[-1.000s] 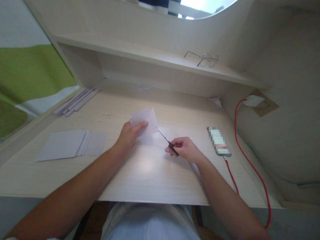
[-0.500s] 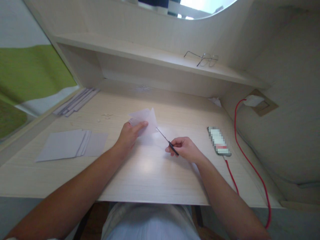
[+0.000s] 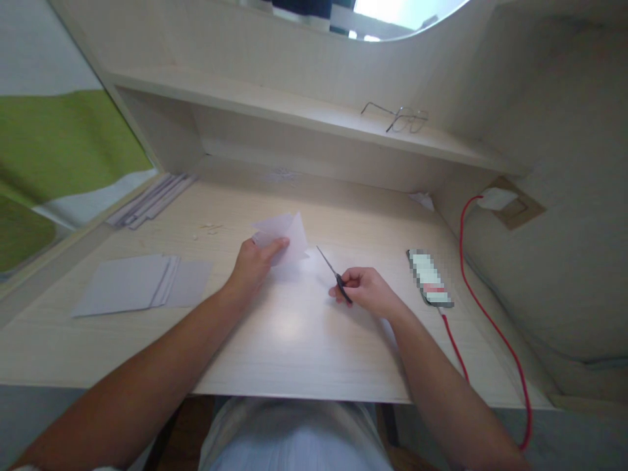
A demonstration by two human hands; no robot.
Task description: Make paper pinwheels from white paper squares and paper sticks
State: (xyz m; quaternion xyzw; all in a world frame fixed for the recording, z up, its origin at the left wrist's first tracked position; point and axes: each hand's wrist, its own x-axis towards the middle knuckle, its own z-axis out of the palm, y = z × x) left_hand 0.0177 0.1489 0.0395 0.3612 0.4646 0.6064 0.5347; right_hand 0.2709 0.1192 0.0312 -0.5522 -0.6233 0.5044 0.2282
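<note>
Pale wood desk (image 3: 294, 353) under a low shelf (image 3: 294, 111), me seated at the near edge. My left hand (image 3: 255, 265) is closed in a pinch on a folded white paper (image 3: 287, 235), held a little off the desk at centre, its free corner pointing right and far. My right hand (image 3: 367, 291) grips small scissors (image 3: 331, 271) by the dark handles, blades shut as far as I can tell. The key relation: scissors' long axis runs diagonally, tip aimed far-left toward the paper, tip just beside the paper's right edge but apart from it. Paper lies left and slightly far of my right hand, and left hand is the nearer one, already on it. Sheet stack (image 3: 142, 281) far off left, phone (image 3: 430, 278) right with red cable (image 3: 490, 320), glasses (image 3: 400, 118) on the shelf
</note>
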